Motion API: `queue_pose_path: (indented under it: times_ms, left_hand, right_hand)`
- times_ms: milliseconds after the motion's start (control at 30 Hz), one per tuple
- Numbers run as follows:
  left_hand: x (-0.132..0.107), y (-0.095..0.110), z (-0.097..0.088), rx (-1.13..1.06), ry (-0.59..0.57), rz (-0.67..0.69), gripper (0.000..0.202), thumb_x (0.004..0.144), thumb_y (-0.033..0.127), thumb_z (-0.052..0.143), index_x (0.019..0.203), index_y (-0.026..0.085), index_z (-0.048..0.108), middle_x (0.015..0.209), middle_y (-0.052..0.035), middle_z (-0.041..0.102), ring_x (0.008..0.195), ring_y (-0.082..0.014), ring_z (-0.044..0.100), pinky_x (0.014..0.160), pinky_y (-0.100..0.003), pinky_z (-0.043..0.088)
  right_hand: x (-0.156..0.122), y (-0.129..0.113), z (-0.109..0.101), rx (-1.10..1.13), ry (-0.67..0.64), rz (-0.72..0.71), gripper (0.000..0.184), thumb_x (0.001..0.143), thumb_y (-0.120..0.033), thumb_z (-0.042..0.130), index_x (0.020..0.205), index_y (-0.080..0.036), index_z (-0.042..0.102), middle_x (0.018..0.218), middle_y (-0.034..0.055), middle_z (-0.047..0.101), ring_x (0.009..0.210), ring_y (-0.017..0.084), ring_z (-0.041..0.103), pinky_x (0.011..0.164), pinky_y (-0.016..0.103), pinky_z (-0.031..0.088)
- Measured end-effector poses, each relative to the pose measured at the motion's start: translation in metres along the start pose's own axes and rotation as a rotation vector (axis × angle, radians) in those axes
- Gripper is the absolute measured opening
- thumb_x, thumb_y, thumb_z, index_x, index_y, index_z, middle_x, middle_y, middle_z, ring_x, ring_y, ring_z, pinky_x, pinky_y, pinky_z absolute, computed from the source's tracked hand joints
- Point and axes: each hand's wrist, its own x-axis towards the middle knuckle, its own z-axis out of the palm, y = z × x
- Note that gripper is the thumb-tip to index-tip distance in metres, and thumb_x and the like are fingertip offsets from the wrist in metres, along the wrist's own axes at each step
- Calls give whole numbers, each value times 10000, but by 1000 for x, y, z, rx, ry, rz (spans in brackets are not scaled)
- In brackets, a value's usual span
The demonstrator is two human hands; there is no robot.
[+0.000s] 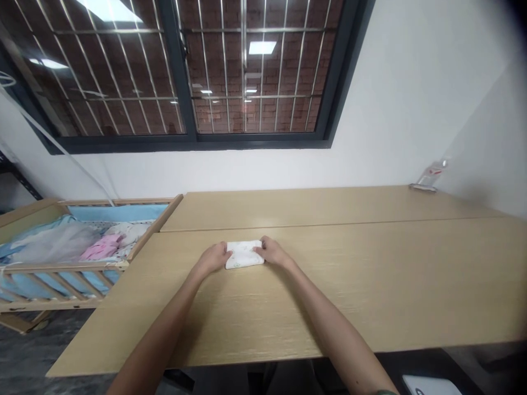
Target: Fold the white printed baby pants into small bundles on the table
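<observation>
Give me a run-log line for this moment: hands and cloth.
left hand: at folded white cloth | right hand: at its opposite end | surface: light wood table

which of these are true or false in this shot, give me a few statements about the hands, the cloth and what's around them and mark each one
The left hand and right hand both touch the folded white cloth: true.
The cloth lies inside the crib: false, it lies on the light wood table, beside the wooden crib.
The left hand holds scissors: false, it rests on the cloth's left end.
A pink garment lies in the crib: true.
The window has no bars: false, metal bars cross it.
</observation>
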Motion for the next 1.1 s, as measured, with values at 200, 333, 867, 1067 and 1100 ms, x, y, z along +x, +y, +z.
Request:
queue_pose_path:
  times_ms: [200, 333, 867, 1067, 1100]
  left_hand:
    - [-2, -4, 13, 67, 90, -66, 197, 913, 416, 558, 886, 222, 581, 862, -77, 715, 830, -258, 679, 710, -320, 453]
    - [-10, 6, 15, 91, 262, -91, 324, 923, 439, 559, 1116, 178, 566, 1128, -149, 683, 1106, -318, 628, 927, -413, 463]
    - [-20, 31, 79, 91, 285, 244, 799, 1017, 585, 201, 1561, 1, 201, 1629, -242, 252, 1545, -291, 170, 1252, -479, 197]
    - [-21, 15, 82, 195, 296, 96, 816, 1013, 585, 207, 1548, -31, 227, 1625, -267, 234, 1544, -324, 140, 1245, -472, 210]
    - [-22, 12, 84, 212, 299, 73, 831, 1010, 591, 209, 1541, -48, 229, 1621, -281, 228, 1543, -333, 139, 1245, -478, 206]
  right_hand:
    - [-3, 11, 9, 21, 125, 50, 362, 809, -397, 707, 1055, -171, 566, 890, 45, 676, 756, 186, 648, 636, 277, 516]
    - [-12, -2, 17, -186, 322, -197, 537, 942, -389, 527, 1396, -110, 458, 1393, 215, 552, 1260, 299, 559, 1052, 454, 465]
    - [-25, -16, 50, -616, -101, -537, 663, 958, -269, 417, 1580, -81, 287, 1645, 145, 276, 1538, 243, 213, 1269, 436, 149]
    - [-30, -17, 39, -601, -115, -417, 764, 972, -430, 407, 1589, -24, 213, 1658, 180, 192, 1561, 255, 104, 1269, 446, 104]
    - [-31, -15, 36, -589, -121, -398, 795, 984, -504, 381, 1594, -29, 195, 1662, 180, 171, 1563, 259, 87, 1268, 453, 101]
